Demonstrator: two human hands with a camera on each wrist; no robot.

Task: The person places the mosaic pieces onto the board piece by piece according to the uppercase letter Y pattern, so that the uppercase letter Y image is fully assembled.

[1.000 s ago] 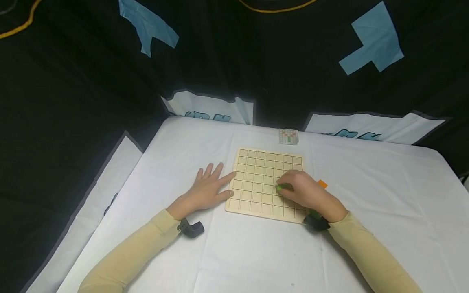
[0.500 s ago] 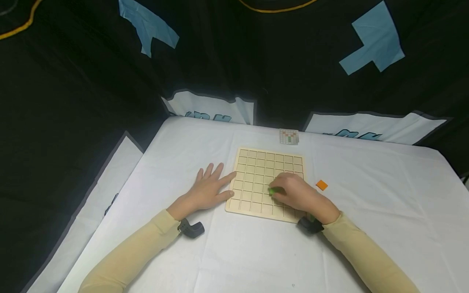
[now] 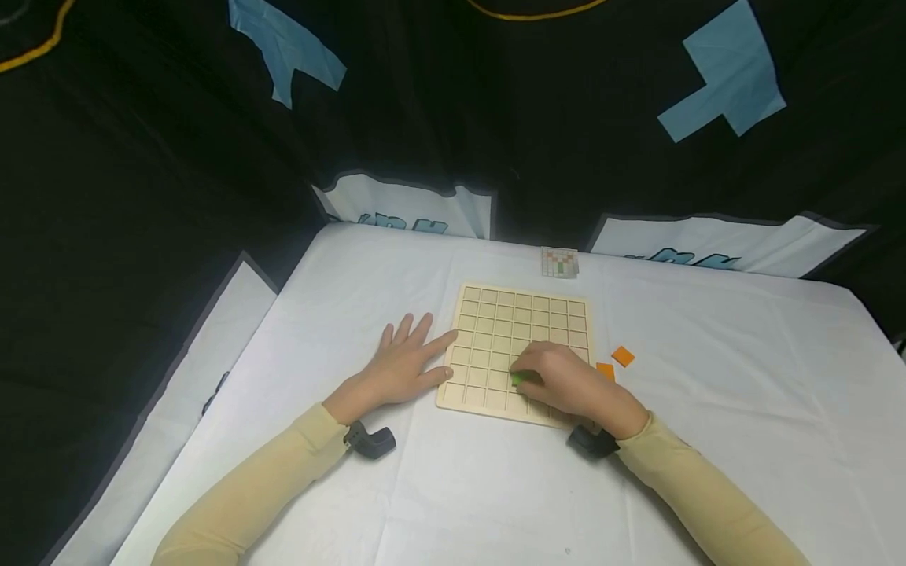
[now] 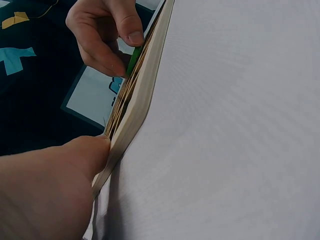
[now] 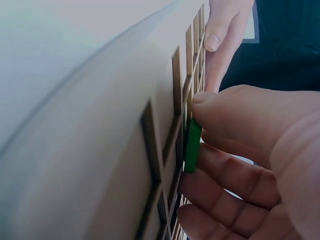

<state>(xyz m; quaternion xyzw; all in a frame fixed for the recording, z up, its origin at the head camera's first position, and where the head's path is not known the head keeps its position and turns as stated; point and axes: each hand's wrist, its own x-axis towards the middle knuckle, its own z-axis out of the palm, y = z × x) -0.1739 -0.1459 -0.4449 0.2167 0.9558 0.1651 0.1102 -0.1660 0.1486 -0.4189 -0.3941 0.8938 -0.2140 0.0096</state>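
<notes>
A pale wooden grid board (image 3: 488,322) with square recesses lies flat on the white table. My right hand (image 3: 566,379) is over the board's lower middle and pinches a green square tile (image 5: 192,145) between thumb and fingers. In the right wrist view the tile is tilted against the grid; whether it sits in a recess I cannot tell. My left hand (image 3: 399,365) lies spread at the board's left edge, where its thumb and index finger touch the rim. The left wrist view has the left thumb (image 4: 92,152) against that rim.
Two orange tiles lie right of the board: one orange tile (image 3: 623,356) farther out, and another orange tile (image 3: 605,371) partly behind the right hand. A small printed grid card (image 3: 559,263) is near the table's back edge. A black curtain (image 3: 453,102) hangs behind.
My right hand has moved left and slightly toward me over the board, with the green tile still pinched. Its shift uncovers the orange tiles more. The left hand stays still.
</notes>
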